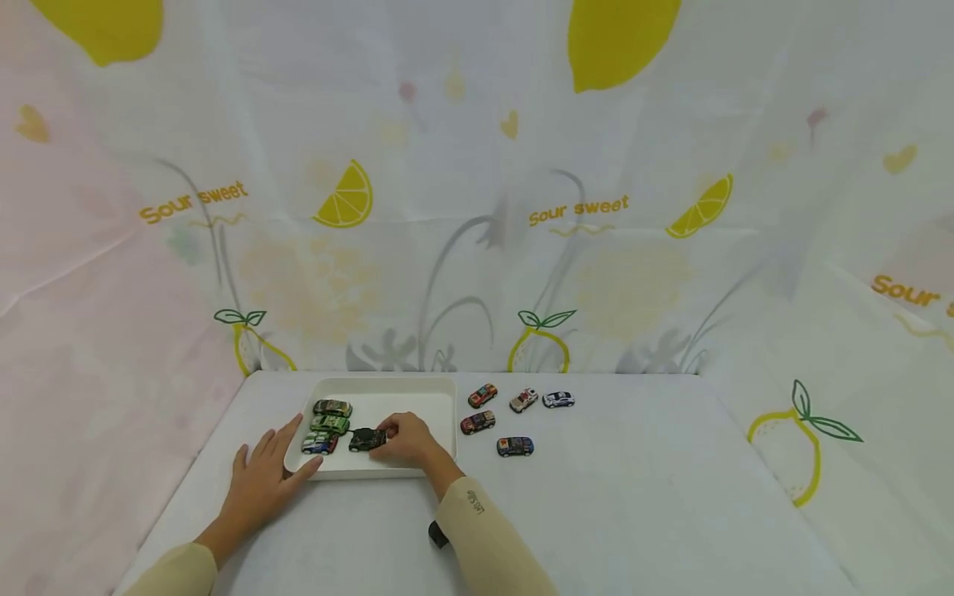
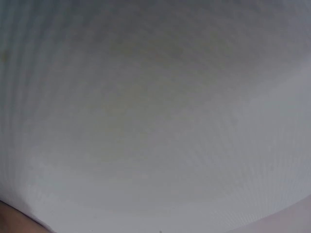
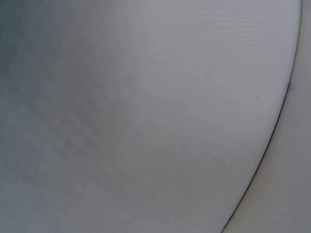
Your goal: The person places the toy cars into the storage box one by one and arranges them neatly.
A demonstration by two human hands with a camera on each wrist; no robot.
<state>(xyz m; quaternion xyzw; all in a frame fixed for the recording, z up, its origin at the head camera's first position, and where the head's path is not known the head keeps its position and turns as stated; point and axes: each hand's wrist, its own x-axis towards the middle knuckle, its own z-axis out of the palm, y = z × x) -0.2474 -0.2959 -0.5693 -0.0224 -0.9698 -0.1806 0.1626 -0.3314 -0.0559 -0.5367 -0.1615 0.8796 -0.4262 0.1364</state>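
In the head view, my right hand [image 1: 406, 440] reaches into a white tray [image 1: 417, 473] and pinches a black toy car [image 1: 363, 440] near the tray's middle. My left hand [image 1: 261, 478] lies at the tray's left end, fingers spread, with its thumb at the front left corner. Along the tray's left side stand a dark yellow-patterned toy car [image 1: 332, 407], a green toy car [image 1: 330, 424] and a white, green and blue toy car [image 1: 320, 443]. In the left wrist view only a sliver of skin shows; the right wrist view shows blurred white cloth.
Right of the tray stand several more toy cars: a red-orange one [image 1: 483, 396], a dark red one [image 1: 478, 422], a beige one [image 1: 524, 401], a white one [image 1: 558, 400] and a blue one [image 1: 515, 447]. A lemon-print cloth [image 1: 462, 273] hangs behind the white table [image 1: 633, 513].
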